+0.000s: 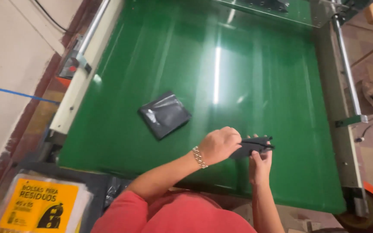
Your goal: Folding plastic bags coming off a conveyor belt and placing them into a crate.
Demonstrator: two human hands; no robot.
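- We hold a small folded black plastic bag [251, 146] between both hands, low over the near part of the green belt [255, 77].
- Our left hand [219, 145], with a beaded bracelet [199, 157] at the wrist, is closed over the bag's left end; our right hand [260, 166] comes up from below and its fingers pinch the right end. Both hands are clamped on the same bag, close together.
- A second folded black bag [165, 114] lies flat on the belt, up and to the left of our hands, well apart from them.
- At the lower left, off the belt, sits a stack of clear packs with a yellow label [37, 207].
- Metal rails [346, 73] run along the right side of the belt, and a white side guard [80, 75] runs along the left.
- What could go wrong, as we judge it: the thin, slippery film could slide out of the pinch and unfold, since only the ends are gripped.
- If the belt runs, a bag set down crooked could drift toward the right rail and catch there.
- Our sleeve or bracelet could snag the film if we reach across.
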